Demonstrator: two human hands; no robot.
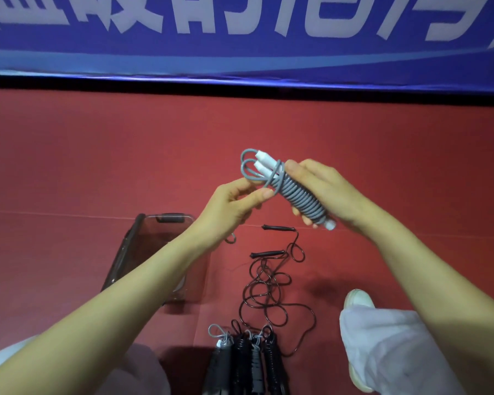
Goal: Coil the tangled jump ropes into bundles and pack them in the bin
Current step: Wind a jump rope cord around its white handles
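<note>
Right hand (322,192) fingers grasp grey cord-wrapped white-handled jump rope bundle (295,195), held above red floor (97,166). Left hand (234,203) fingers pinch its cord end. Tangled black jump rope (268,280) on floor beside clear plastic bin (151,252).

Dim, even indoor light, soft focus.
The red floor (97,166) darkens toward the frame edges; a soft shadow pools beside the coiled bundles (246,363) at the bottom. The banner (240,55) bows with wide-angle distortion, its lettering slightly blurred.
</note>
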